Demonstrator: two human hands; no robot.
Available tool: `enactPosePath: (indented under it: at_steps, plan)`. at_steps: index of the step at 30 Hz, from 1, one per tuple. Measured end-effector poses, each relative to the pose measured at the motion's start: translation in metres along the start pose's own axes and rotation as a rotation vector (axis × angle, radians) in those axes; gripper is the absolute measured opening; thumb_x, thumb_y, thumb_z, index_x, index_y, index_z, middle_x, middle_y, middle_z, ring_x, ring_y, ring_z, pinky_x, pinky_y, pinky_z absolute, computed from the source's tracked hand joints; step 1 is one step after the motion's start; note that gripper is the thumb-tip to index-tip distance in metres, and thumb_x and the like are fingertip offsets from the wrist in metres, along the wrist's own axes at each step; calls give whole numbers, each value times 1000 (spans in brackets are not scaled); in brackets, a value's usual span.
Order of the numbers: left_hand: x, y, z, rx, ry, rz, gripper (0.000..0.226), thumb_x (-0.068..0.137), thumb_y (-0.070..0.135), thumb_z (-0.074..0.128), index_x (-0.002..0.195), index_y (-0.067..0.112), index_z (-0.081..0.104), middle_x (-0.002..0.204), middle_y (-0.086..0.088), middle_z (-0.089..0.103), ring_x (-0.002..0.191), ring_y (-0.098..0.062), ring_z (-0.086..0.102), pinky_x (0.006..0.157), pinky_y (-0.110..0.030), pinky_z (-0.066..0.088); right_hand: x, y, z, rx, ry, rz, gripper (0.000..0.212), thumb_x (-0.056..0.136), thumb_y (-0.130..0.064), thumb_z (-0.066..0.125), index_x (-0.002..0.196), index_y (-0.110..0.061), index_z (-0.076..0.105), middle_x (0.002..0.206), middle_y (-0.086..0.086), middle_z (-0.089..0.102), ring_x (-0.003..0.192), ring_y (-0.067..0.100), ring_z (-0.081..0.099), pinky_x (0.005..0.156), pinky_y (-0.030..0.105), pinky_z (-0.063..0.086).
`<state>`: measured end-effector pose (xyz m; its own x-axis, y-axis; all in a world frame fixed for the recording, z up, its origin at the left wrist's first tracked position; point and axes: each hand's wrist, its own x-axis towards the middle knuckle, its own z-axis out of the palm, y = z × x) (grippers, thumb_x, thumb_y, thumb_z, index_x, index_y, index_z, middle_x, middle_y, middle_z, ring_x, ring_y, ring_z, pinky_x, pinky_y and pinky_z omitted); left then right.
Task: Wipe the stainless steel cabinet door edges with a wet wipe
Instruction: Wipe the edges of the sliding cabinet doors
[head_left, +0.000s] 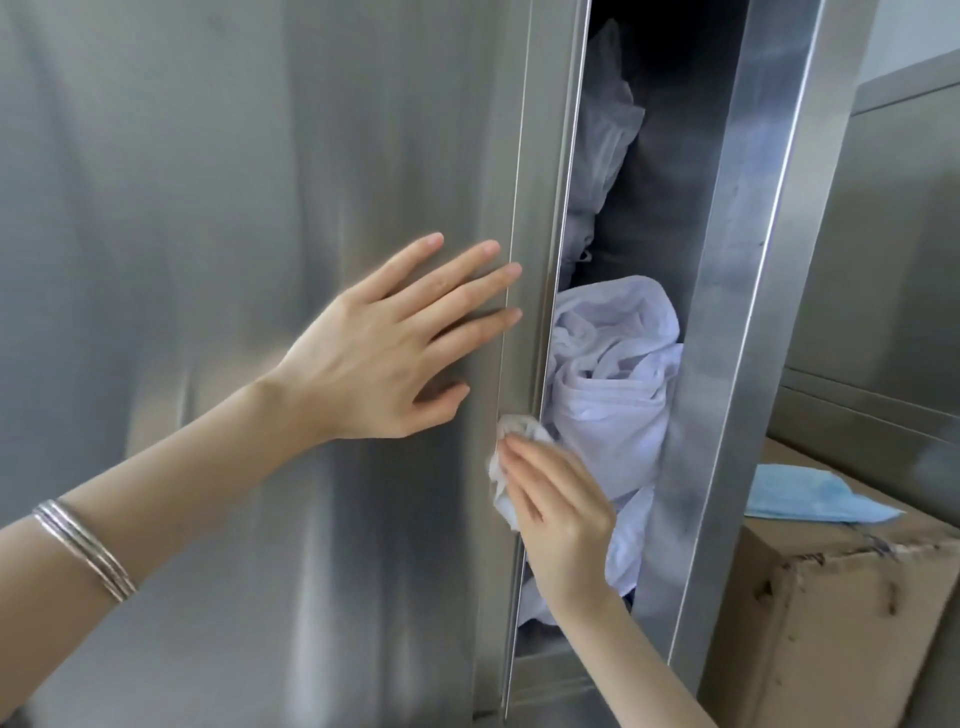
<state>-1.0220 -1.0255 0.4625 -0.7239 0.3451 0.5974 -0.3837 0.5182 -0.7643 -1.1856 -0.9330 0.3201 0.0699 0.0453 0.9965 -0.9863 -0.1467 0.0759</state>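
Bangles (83, 545) up front; left hand (379, 353) flat, fingers spread on cabinet door (208, 156), prob steadying it so right hand (561, 509), fingers straight, can press wet wipe (501, 467) onto door edge (540, 260).

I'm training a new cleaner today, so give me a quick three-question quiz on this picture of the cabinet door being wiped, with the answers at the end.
1. True or false: the left hand lies flat on the cabinet door, fingers straight.
2. What does the right hand press against the door edge? A) a sponge B) a wet wipe C) a brush
3. Fill in: the blue face mask lies on top of a cardboard ____.

Key: 1 true; 2 B; 3 box.
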Motion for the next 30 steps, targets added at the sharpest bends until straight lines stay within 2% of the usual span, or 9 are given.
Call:
enactPosePath:
  at_steps: [5, 9, 13, 15, 18, 21, 24, 27, 30]
  plan:
    - [1, 0, -1, 28, -3, 11, 63, 89, 40, 48, 145, 11, 40, 157, -13, 26, 146, -31, 20, 117, -53, 21, 15, 9, -4, -6, -33, -61, 15, 89, 0, 60, 83, -1, 74, 89, 5, 73, 83, 14, 65, 82, 20, 51]
    - [0, 1, 1, 11, 8, -12, 62, 89, 39, 47, 144, 12, 42, 156, -12, 27, 146, -30, 21, 116, -53, 21, 8, 2, 1, 17, 27, 64, 14, 87, 1, 61, 85, -2, 74, 90, 4, 72, 85, 11, 63, 83, 18, 49]
    - [0, 1, 1, 11, 18, -3, 61, 89, 39, 47, 143, 12, 44, 156, -12, 28, 146, -30, 22, 117, -52, 21, -62, -10, -14, -1, -142, 43, 29, 95, -9, 52, 78, -2, 74, 85, 3, 72, 82, 9, 63, 85, 14, 47]
    - [-1, 2, 1, 17, 13, -10, 61, 88, 38, 47, 143, 12, 44, 156, -12, 28, 146, -30, 21, 117, -52, 21, -67, -7, -17, 3, -193, 12, 28, 94, -7, 53, 76, -1, 74, 84, 3, 72, 79, 11, 65, 83, 15, 48]
    - [1, 1, -1, 11, -6, -14, 60, 88, 38, 46, 143, 12, 44, 156, -13, 28, 146, -30, 21, 117, -53, 19, -43, -3, -11, -11, -139, 26, 22, 91, -5, 57, 78, -2, 74, 85, 3, 72, 81, 12, 64, 83, 17, 49]
    - [-1, 2, -1, -35, -14, 75, 51, 88, 31, 46, 135, 11, 53, 150, -13, 40, 144, -29, 27, 117, -53, 20, -39, -3, -6, 17, -59, 86, 19, 90, -3, 59, 80, -1, 74, 87, 4, 72, 82, 13, 64, 82, 20, 50]
    - [-15, 23, 5, -77, -84, 257, 43, 84, 30, 51, 123, 16, 64, 135, -10, 57, 138, -29, 38, 116, -54, 24, -75, -8, -12, 7, -130, 72, 19, 90, -3, 58, 81, 0, 74, 87, 6, 72, 84, 13, 63, 87, 17, 48]
    - [-28, 43, 9, -54, -148, 272, 43, 83, 39, 56, 119, 20, 66, 130, -8, 60, 137, -28, 41, 115, -57, 24, -102, -13, -20, 14, -200, 46, 19, 89, -3, 59, 79, 1, 74, 87, 6, 72, 86, 11, 61, 89, 14, 45]
    - [-28, 42, 11, -60, -147, 256, 42, 85, 39, 52, 119, 19, 65, 131, -8, 60, 138, -28, 39, 116, -56, 22, -92, -7, -14, 5, -162, 62, 15, 88, -1, 61, 80, 0, 74, 88, 6, 72, 87, 12, 60, 89, 15, 46]
